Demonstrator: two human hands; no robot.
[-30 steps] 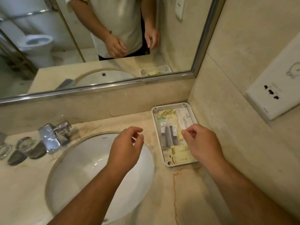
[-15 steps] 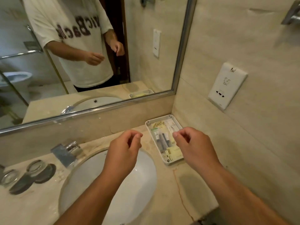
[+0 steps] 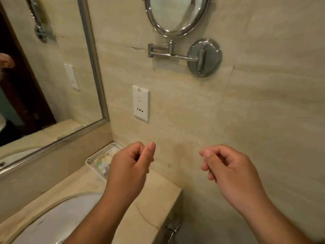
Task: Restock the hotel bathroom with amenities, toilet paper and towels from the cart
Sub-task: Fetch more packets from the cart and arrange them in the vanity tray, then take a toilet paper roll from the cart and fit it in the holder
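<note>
Hands are both up in the air with nothing in them. The left hand [image 3: 130,166] has its fingers loosely curled, thumb against the forefinger. The right hand [image 3: 228,166], at its 3 o'clock, is loosely curled too. The amenity tray [image 3: 102,160] sits in the counter [image 3: 154,191] corner at the left hand's 9 o'clock, half hidden behind it. The sink [image 3: 58,217] is at 7 o'clock.

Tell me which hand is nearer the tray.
Left. The left hand hovers by the tray, covering its right end in view; the right hand is far off to the right, before the wall.
</note>
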